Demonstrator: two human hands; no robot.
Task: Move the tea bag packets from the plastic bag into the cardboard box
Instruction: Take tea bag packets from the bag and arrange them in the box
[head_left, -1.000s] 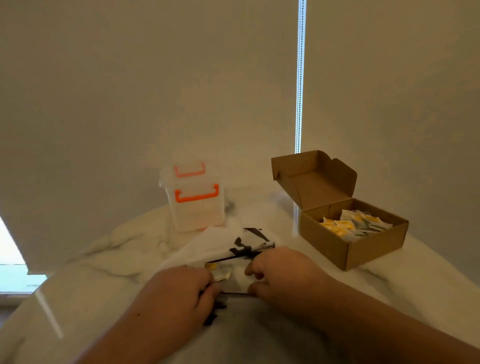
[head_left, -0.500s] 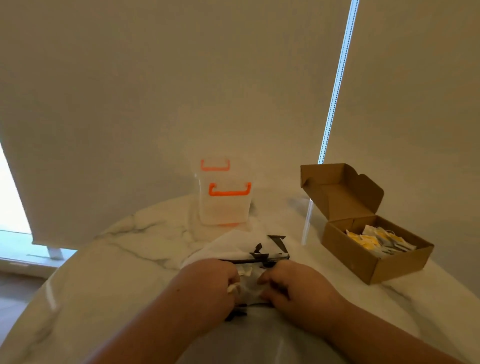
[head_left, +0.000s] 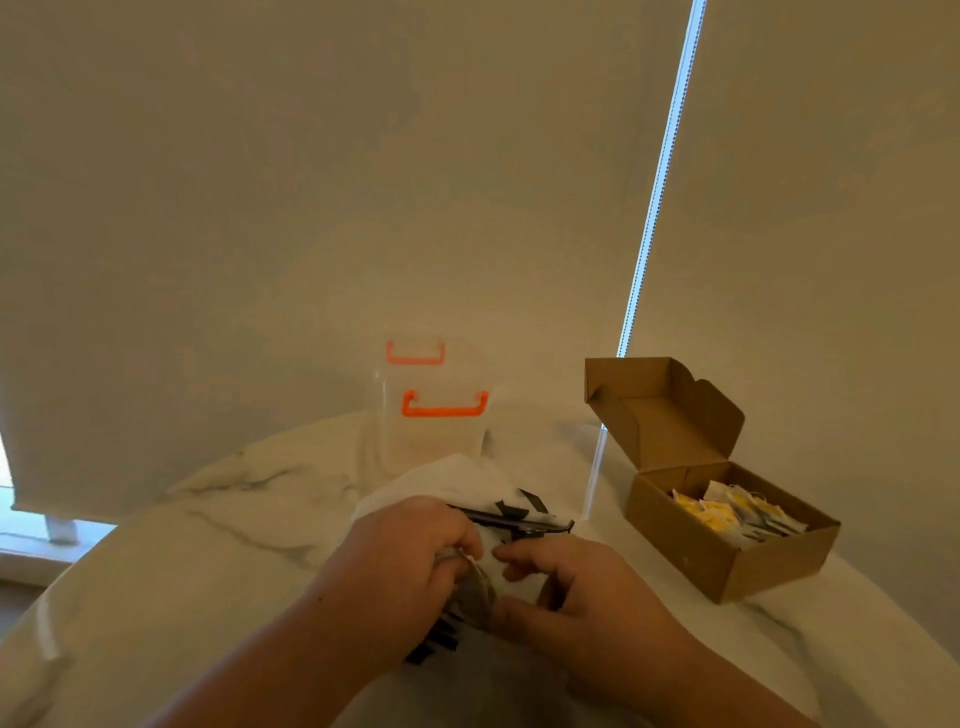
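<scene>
my left hand has drawn a pale crumpled tea bag packet into its grip at the mouth of the white plastic bag with black markings. my right hand pinches the bag. i judge the packet nearly free. the open brown cardboard box stands well apart.

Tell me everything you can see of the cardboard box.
The box is plain brown cardboard, rectangular, and stands open on the marble table at the right, turned corner-on to the camera. Its hinged lid, with side flaps, stands tilted back behind the opening. Inside lies a loose heap of yellow and white tea bag packets. Only the table and the packets touch it.
</scene>
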